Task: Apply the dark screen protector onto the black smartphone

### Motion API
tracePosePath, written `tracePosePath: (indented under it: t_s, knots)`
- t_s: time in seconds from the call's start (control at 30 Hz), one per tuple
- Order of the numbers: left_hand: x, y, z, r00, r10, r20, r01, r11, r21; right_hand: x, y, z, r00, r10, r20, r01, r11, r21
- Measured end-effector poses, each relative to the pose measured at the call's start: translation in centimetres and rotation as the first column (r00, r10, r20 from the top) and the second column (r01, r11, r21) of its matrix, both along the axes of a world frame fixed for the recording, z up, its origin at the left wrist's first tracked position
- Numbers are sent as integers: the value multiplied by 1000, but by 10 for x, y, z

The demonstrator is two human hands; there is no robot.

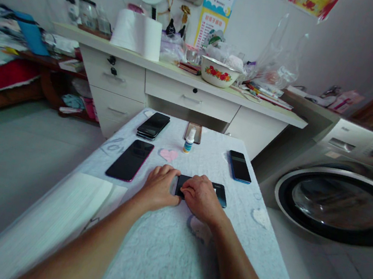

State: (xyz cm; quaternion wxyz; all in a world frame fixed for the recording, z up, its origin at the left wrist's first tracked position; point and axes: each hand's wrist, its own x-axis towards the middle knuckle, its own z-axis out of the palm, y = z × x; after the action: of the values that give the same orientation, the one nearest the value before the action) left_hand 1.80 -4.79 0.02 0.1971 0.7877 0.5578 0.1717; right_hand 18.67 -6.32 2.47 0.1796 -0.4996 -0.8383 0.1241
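A dark phone (220, 194) lies crosswise on the light patterned cloth. At its left end my left hand (161, 187) grips the edges between thumb and fingers. My right hand (201, 197) is over the phone's left half, its fingers bunched together on the surface; whatever they pinch, if anything, is hidden. Beyond the hands stands a small white spray bottle (189, 142) with a blue and yellow label, in front of a clear case with a brown rim (198, 134). To the left lie a large phone with a pink edge (130, 160) and a stack of phones (154, 125).
Another phone (240, 166) with a blue edge lies at the right. White paper (67, 200) covers the table's left side. Behind stands a white desk (191, 93) bearing a floral bowl (219, 73); a washing machine (344, 186) is at the right.
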Motion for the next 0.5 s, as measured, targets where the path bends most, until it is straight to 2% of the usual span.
tracePosePath:
  t_s: [0.5]
  knots:
    - [-1,0,-3,1000,-9,11,9,1000,20,1,-1,-2,1000,0,-12,1,1000,12]
